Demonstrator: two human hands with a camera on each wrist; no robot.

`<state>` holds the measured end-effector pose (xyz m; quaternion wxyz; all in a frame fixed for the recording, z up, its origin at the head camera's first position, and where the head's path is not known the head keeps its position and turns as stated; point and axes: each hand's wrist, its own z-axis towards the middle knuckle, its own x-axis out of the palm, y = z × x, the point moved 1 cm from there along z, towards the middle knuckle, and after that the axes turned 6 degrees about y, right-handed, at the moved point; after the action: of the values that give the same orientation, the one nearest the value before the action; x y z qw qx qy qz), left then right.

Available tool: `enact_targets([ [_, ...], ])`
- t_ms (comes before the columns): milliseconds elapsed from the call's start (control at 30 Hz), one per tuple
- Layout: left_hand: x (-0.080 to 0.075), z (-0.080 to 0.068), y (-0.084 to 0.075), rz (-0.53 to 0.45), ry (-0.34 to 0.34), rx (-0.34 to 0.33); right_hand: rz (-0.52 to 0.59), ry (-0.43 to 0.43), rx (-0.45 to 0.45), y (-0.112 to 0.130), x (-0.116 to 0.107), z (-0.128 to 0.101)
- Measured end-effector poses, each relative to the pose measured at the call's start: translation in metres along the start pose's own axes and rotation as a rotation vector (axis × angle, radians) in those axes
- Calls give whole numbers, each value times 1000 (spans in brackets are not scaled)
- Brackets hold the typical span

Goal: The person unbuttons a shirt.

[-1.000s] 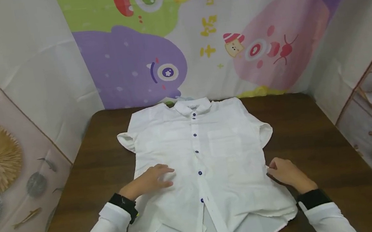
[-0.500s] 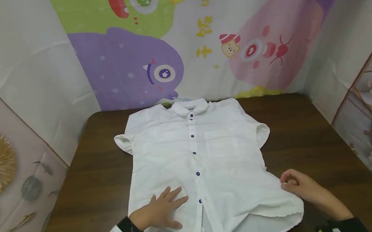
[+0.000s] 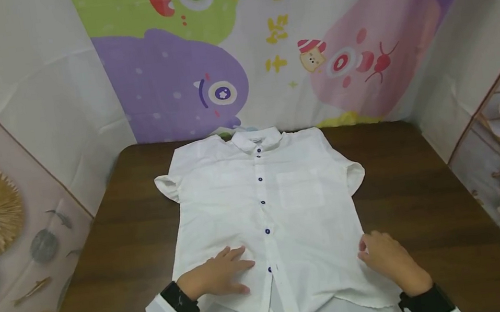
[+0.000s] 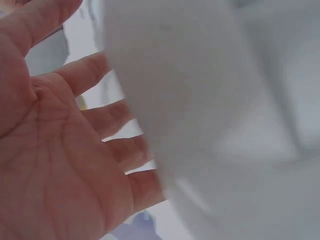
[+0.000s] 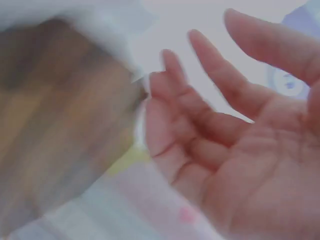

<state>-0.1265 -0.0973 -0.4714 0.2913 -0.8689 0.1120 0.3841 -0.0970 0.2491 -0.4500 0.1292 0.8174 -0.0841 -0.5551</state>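
Observation:
A white short-sleeved shirt (image 3: 310,235) with several dark blue buttons lies front up, its collar (image 3: 257,140) at the far side. My left hand (image 3: 218,275) rests with fingers spread on the lower front, left of the button row. In the left wrist view, white cloth (image 4: 200,100) hides the fingertips of that hand (image 4: 65,135). At the shirt's right side edge is my right hand (image 3: 389,259), fingers loosely bent. The right wrist view shows this hand (image 5: 235,150) with its thumb apart from the fingers and no cloth between them.
The shirt lies on a dark brown wooden table (image 3: 123,236). Behind it hangs a cartoon-print cloth (image 3: 193,84). Patterned panels stand at the left and right, close to the table's sides.
My left hand has moved down the shirt front and flattened. My right hand went out to the lower right with the hem, then came back to the side edge, which now lies straighter.

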Motion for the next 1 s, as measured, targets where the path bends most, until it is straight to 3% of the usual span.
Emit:
enact_targets([
  [100,-4,1,-8,16,-30,17,90,-39,-92,38,0,9],
  [200,-5,3,-17,62,-73,22,170,-7,-163,73,14,17],
  [367,-3,8,-27,139,-170,12,164,73,-229,111,44,27],
  [567,7,16,-29,71,-291,54,73,71,-195,129,66,34],
  [833,21,26,-31,-60,-355,60,58,56,-166,136,76,39],
  [1000,25,30,-33,-119,-376,17,22,94,-126,138,78,41],
])
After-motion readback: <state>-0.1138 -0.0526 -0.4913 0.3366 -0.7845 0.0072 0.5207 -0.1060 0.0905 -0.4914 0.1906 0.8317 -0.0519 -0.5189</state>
